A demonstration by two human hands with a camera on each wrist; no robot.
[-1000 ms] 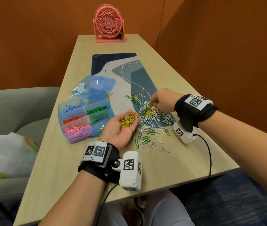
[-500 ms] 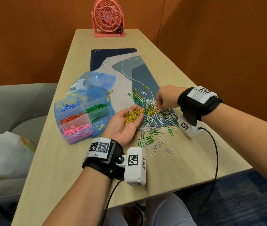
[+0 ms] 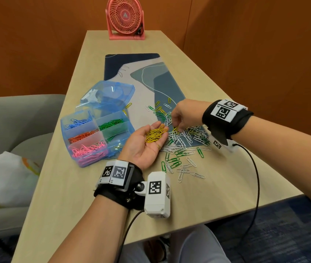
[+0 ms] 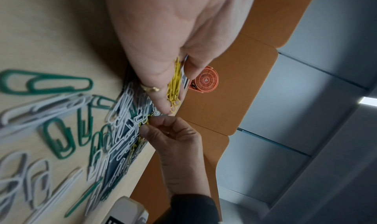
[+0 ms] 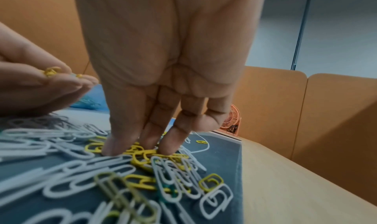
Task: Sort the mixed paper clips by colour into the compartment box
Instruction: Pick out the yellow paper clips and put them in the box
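My left hand (image 3: 141, 149) lies palm up beside the pile, with a bunch of yellow clips (image 3: 154, 134) resting on its relaxed fingers; the same yellow clips (image 4: 175, 82) show in the left wrist view. My right hand (image 3: 181, 116) reaches down into the mixed pile of white, green and yellow clips (image 3: 187, 139). Its fingertips (image 5: 167, 148) sit on a yellow clip (image 5: 142, 155) and pinch at it against the thumb. The blue compartment box (image 3: 63, 122) stands left of my left hand. It holds blue, green, orange and pink clips in separate compartments.
The box's clear blue lid (image 3: 109, 93) lies behind the box. A patterned desk mat (image 3: 143, 76) runs under the pile. A pink fan (image 3: 125, 18) stands at the table's far end. A grey sofa (image 3: 17, 120) with a white bag (image 3: 4, 177) is on the left.
My right hand has stayed at the pile, and its fingertips have dipped closer to my left hand's fingertips. My left hand still carries the yellow clips, palm up.
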